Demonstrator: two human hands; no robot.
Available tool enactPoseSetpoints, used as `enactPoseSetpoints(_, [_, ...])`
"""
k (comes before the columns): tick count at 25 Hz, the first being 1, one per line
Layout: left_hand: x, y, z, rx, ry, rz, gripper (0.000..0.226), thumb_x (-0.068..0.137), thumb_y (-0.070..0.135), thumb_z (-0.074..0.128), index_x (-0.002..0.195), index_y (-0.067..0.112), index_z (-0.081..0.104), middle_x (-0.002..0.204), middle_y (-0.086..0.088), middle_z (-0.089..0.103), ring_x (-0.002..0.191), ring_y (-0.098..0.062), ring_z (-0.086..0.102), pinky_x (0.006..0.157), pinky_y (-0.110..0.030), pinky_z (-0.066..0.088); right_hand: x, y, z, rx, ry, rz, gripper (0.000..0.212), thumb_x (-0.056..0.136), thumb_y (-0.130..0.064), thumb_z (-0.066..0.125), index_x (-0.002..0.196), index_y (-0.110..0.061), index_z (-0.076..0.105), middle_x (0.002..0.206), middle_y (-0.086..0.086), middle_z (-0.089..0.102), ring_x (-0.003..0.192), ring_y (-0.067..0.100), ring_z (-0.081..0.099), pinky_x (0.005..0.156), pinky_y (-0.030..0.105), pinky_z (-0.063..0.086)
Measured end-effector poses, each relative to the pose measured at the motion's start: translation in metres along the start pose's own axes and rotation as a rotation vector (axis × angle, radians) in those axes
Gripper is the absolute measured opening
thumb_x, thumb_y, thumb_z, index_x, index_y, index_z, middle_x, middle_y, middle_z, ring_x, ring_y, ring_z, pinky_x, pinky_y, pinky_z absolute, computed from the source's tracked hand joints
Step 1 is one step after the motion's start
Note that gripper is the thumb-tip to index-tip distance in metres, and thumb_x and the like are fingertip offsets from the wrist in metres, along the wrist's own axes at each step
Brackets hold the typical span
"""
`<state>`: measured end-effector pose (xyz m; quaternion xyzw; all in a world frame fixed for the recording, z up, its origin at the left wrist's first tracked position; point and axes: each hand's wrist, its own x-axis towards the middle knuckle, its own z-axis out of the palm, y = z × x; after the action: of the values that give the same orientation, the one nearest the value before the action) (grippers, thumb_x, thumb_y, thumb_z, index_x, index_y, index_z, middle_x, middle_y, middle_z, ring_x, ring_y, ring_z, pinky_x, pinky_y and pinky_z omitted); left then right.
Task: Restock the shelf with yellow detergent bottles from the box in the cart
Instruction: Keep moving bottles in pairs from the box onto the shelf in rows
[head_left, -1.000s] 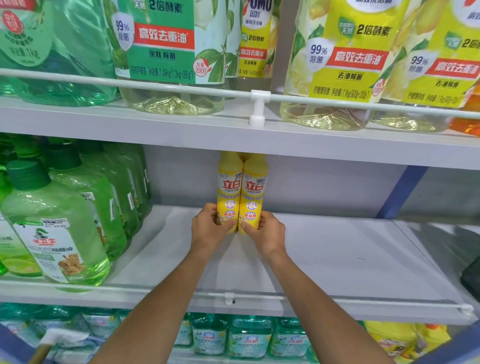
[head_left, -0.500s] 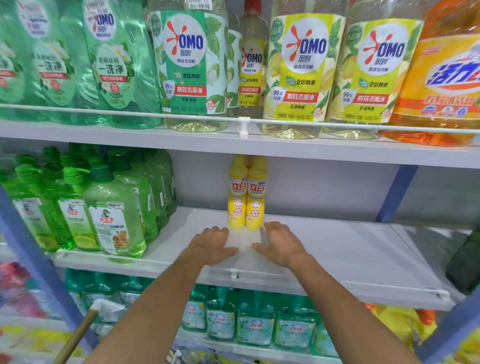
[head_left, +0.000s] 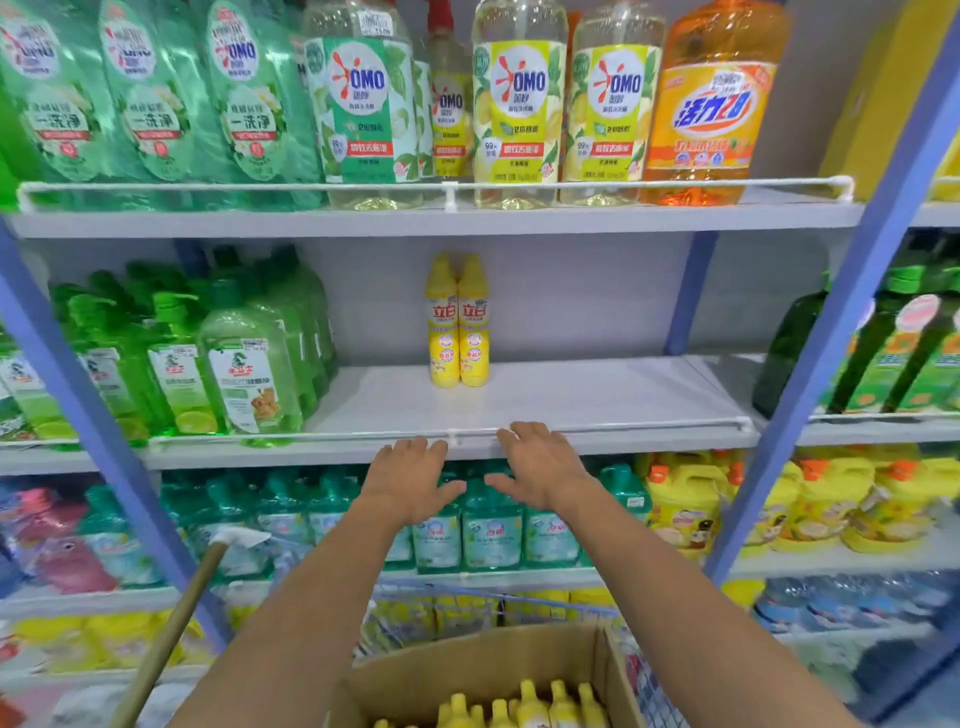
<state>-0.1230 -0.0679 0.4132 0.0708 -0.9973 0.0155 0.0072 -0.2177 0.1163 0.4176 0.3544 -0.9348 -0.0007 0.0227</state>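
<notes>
**Both grips bare and flat before the middle shelf**

Head view: The left grip (head_left: 410, 478) is spread flat with the palm down and the fingers straight, and it holds nothing. The right grip (head_left: 540, 467), just beside it, is the same, with straight, slightly parted fingers and nothing in it. The two thumbs point toward each other with a small gap between them. Both grips hang at the front edge of the shelf (head_left: 597, 395). The right grip's fingertips overlap the white rail (head_left: 649, 423); whether they touch it cannot be told.

Beyond and above the grips, toward the back of that shelf, two yellow bottles (head_left: 445, 338) stand upright. They touch side by side and are well apart from both grips. To the left of the left grip, green pump bottles (head_left: 249, 364) crowd the same shelf. Behind the grips, one shelf lower, stands a row of teal bottles (head_left: 491, 525).

Under the forearms, nearest the person, a cardboard box (head_left: 467, 670) is open at the top. More yellow bottles in the box (head_left: 530, 701) stand upright, showing only caps and shoulders. The box sits in the blue wire cart (head_left: 649, 680). A wooden handle (head_left: 171, 639) slants up to the left of the left forearm. High above the right grip, an orange bottle (head_left: 711, 104) stands on the top shelf.
</notes>
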Motion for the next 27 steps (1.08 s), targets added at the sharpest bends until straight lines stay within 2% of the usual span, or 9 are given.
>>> enactPoseSetpoints(4, [-0.075, 0.011, 0.049, -0.006, -0.064, 0.008, 0.072, 0.094, 0.065, 0.044, 0.147, 0.017, 0.038, 0.139, -0.013, 0.051, 0.130, -0.034, 0.048, 0.107, -0.047, 0.040, -0.070, -0.039, 0.039, 0.014, -0.103, 0.035, 0.075, 0.095, -0.062, 0.050, 0.150, -0.012, 0.037, 0.153, 0.014, 0.040, 0.141, 0.034, 0.037, 0.110, 0.049, 0.042])
enactPoseSetpoints(8, [-0.134, 0.017, 0.111, -0.031, -0.240, -0.013, 0.072, 0.097, 0.060, 0.045, 0.153, 0.017, 0.031, 0.152, -0.015, 0.041, 0.141, -0.036, 0.038, 0.115, -0.052, 0.033, -0.124, -0.068, 0.091, 0.026, -0.245, 0.035, 0.075, 0.098, -0.059, 0.049, 0.154, -0.013, 0.030, 0.159, 0.015, 0.032, 0.145, 0.036, 0.032, 0.113, 0.053, 0.039])
enactPoseSetpoints(10, [-0.154, 0.020, 0.137, -0.069, -0.285, -0.036, 0.070, 0.096, 0.059, 0.046, 0.152, 0.020, 0.033, 0.153, -0.013, 0.041, 0.142, -0.035, 0.038, 0.117, -0.054, 0.030, -0.141, -0.074, 0.119, 0.046, -0.306, 0.032, 0.075, 0.098, -0.057, 0.051, 0.154, -0.013, 0.030, 0.159, 0.014, 0.031, 0.147, 0.036, 0.029, 0.113, 0.054, 0.039])
enactPoseSetpoints(14, [-0.179, 0.026, 0.198, -0.099, -0.408, -0.074, 0.066, 0.094, 0.062, 0.047, 0.146, 0.020, 0.041, 0.148, -0.013, 0.046, 0.138, -0.035, 0.042, 0.113, -0.048, 0.035, -0.168, -0.075, 0.192, 0.077, -0.421, 0.032, 0.072, 0.097, -0.060, 0.048, 0.149, -0.011, 0.038, 0.155, 0.015, 0.038, 0.142, 0.036, 0.034, 0.106, 0.051, 0.043])
enactPoseSetpoints(17, [-0.188, 0.034, 0.257, -0.144, -0.549, -0.100, 0.068, 0.094, 0.064, 0.046, 0.144, 0.018, 0.040, 0.144, -0.013, 0.048, 0.134, -0.035, 0.045, 0.108, -0.048, 0.042, -0.182, -0.068, 0.249, 0.099, -0.563, 0.029, 0.074, 0.099, -0.060, 0.046, 0.152, -0.011, 0.032, 0.156, 0.015, 0.035, 0.142, 0.037, 0.034, 0.105, 0.052, 0.045])
enactPoseSetpoints(22, [-0.170, 0.049, 0.321, -0.179, -0.710, -0.139, 0.069, 0.096, 0.060, 0.046, 0.148, 0.015, 0.036, 0.143, -0.014, 0.048, 0.132, -0.036, 0.046, 0.103, -0.050, 0.044, -0.175, -0.036, 0.319, 0.126, -0.721, 0.068, 0.074, 0.098, -0.062, 0.044, 0.152, -0.011, 0.033, 0.158, 0.013, 0.032, 0.142, 0.036, 0.034, 0.106, 0.052, 0.045])
enactPoseSetpoints(27, [-0.117, 0.062, 0.365, -0.355, -0.724, -0.258, 0.069, 0.096, 0.058, 0.051, 0.147, 0.013, 0.038, 0.141, -0.013, 0.050, 0.132, -0.035, 0.047, 0.098, -0.049, 0.050, -0.139, 0.005, 0.361, 0.187, -0.754, 0.124, 0.071, 0.098, -0.058, 0.049, 0.152, -0.014, 0.035, 0.150, 0.013, 0.040, 0.139, 0.036, 0.036, 0.104, 0.049, 0.044])
